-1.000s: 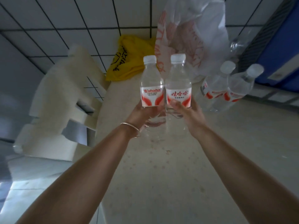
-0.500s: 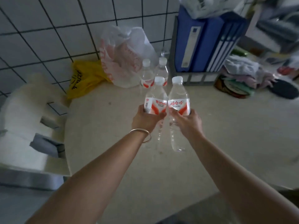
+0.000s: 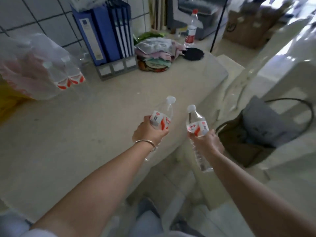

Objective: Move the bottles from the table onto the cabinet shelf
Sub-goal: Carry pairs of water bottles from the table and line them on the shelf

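A pale, speckled table (image 3: 71, 127) is set against a white tiled wall (image 3: 51, 23), with its far end rounded. A grey file rack (image 3: 116, 66) holds blue binders (image 3: 104, 31) (about four, upright). Folded cloths (image 3: 156, 48) are piled on a round tin (image 3: 152, 65). A white plastic bag (image 3: 32, 65) is seen at the left, and two bottles (image 3: 71, 75) stand just beside it. A red-capped bottle (image 3: 191, 28) stands further back. One water bottle (image 3: 162, 117) is gripped by the left hand (image 3: 148, 132), and a second water bottle (image 3: 197, 125) is grasped by the right hand (image 3: 205, 142); both are carried at the table's edge.
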